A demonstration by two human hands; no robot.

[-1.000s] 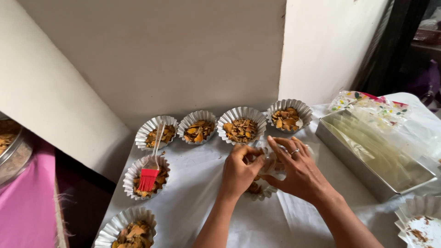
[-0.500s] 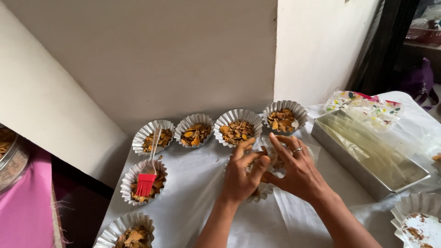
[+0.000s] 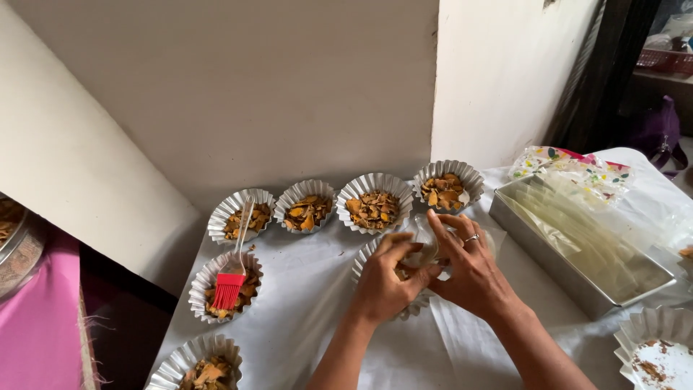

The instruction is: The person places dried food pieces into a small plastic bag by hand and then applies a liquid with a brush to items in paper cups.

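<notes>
At the far left edge a round metal pan (image 3: 13, 242) shows partly, beside pink cloth (image 3: 40, 325). On the white-covered bench (image 3: 303, 318) stand fluted foil cups filled with orange-brown chips: one at the near edge (image 3: 196, 367), one above it (image 3: 225, 295) with a red brush (image 3: 232, 278) lying across it, its clear handle reaching to the next cup (image 3: 240, 215), then a row running right along the wall (image 3: 306, 206), (image 3: 375, 202), (image 3: 448, 185). In the middle, both hands are together over another cup (image 3: 375, 253), which is mostly hidden beneath them. The left hand (image 3: 384, 285) curls its fingers down onto the cup's near rim; the right hand (image 3: 473, 271), with a ring on one finger, presses in from the other side, and between the fingertips is a bit of clear film (image 3: 422, 242); whether it is pinched tight cannot be told. The cup looks light and thin-walled, so it would dent under a hard squeeze; its fluted rim, taken gently from two sides, seems the safest hold, and the loose chips would spill if it tipped. The film looks limp and slippery. To the right lies a long metal tin (image 3: 577, 289) holding clear sheets, with a flowered packet (image 3: 570, 162) behind it, and a nearly empty cup (image 3: 660, 347) at the near right corner.
</notes>
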